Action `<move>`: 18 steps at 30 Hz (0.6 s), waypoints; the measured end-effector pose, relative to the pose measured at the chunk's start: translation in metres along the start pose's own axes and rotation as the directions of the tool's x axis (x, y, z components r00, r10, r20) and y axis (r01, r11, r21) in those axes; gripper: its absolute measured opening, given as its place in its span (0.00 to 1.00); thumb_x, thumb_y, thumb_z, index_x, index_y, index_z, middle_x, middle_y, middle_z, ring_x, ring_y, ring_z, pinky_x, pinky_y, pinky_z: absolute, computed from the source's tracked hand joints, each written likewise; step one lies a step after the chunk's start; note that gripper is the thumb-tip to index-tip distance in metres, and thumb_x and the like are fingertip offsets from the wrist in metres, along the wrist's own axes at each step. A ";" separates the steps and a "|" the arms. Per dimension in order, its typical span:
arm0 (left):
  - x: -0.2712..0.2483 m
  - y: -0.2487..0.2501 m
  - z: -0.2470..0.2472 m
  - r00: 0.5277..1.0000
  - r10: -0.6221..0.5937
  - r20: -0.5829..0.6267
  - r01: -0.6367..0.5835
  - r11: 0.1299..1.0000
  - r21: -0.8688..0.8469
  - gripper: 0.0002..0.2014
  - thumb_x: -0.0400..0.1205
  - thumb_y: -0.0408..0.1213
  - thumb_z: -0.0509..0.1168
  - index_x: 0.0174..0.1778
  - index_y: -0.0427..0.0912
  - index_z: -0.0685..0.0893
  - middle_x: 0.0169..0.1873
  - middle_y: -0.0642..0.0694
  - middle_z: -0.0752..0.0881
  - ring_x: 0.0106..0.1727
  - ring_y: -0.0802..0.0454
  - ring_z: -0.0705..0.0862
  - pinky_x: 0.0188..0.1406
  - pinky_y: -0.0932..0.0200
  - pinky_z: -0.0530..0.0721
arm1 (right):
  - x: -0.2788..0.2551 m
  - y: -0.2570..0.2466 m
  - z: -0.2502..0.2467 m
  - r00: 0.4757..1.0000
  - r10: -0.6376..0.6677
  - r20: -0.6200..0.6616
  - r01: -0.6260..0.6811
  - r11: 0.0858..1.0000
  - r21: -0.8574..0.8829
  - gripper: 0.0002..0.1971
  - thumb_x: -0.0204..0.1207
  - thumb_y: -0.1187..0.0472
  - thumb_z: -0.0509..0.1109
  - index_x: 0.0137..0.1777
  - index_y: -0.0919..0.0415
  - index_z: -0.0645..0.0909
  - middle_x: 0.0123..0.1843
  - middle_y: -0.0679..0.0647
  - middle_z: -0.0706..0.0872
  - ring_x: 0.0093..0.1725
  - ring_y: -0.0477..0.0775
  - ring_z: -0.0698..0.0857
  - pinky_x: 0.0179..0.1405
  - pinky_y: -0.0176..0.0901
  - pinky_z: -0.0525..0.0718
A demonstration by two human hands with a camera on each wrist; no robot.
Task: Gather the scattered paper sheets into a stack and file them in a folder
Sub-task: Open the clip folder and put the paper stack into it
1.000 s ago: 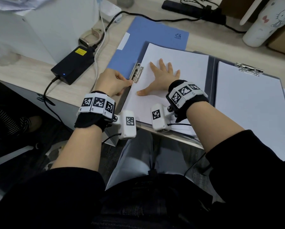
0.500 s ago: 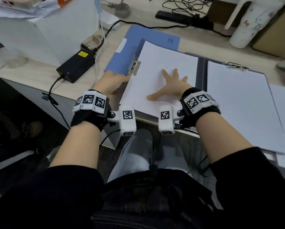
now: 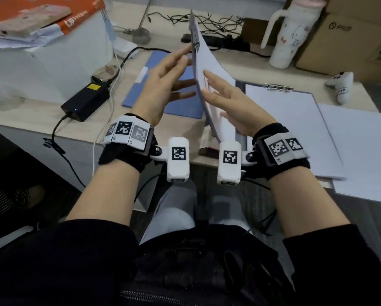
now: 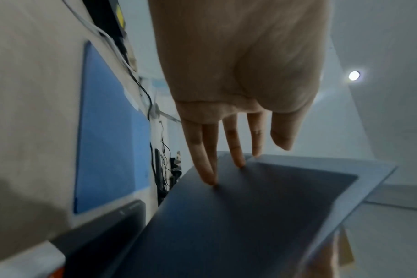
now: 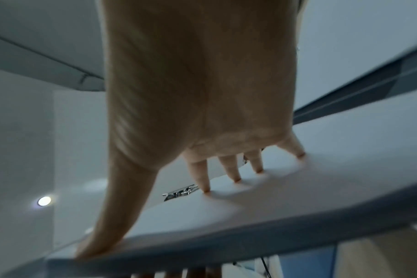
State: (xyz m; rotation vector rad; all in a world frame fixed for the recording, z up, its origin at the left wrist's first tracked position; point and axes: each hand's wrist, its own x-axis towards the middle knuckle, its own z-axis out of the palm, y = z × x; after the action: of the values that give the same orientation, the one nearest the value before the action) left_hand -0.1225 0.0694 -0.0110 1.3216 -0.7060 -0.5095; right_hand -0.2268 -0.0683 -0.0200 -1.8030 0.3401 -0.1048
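The desk (image 3: 37, 111) runs across the upper half of the head view and serves as the reference for all positions. Standing on edge above its near-centre is the grey folder (image 3: 199, 89), tilted and raised off the desk, its metal clip (image 3: 195, 40) at the far upper end. The paper sheets (image 3: 209, 62) lie against the folder's right face, bowed outward. On the desk to the right of the folder lies a second clipboard folder (image 3: 295, 120) loaded with white paper, flat, with loose white sheets (image 3: 362, 155) overlapping its right edge. On the desk to the left of the raised folder lies a blue folder (image 3: 163, 104), flat. Further left sits a black power adapter (image 3: 85, 100) with its cable, beside a white box (image 3: 48, 62). At the far right of the desk stands a white tumbler (image 3: 291, 34). The left hand (image 3: 161, 87) is spread, fingers straight, fingertips (image 4: 211, 180) pressing the folder's dark outer face, nothing gripped. The right hand (image 3: 231, 102) is likewise flat, fingertips (image 5: 204, 186) pressing the paper face, thumb (image 5: 102, 225) resting along the folder's near edge. The folder is held between the two flat hands.
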 end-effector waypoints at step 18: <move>0.021 -0.035 0.154 0.910 -0.107 0.400 -0.008 0.961 0.276 0.16 0.87 0.38 0.57 0.70 0.44 0.78 0.68 0.55 0.77 0.68 0.71 0.73 0.69 0.73 0.70 | -0.106 0.032 -0.092 0.585 -0.074 -0.808 0.505 0.812 0.291 0.17 0.74 0.40 0.56 0.45 0.48 0.82 0.42 0.44 0.89 0.45 0.49 0.86 0.39 0.47 0.83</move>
State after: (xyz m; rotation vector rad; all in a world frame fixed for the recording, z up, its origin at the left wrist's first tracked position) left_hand -0.2161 -0.0581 -0.0268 1.5086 -1.1263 -0.7679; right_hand -0.3562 -0.1316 -0.0158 -1.1746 0.5410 -1.1576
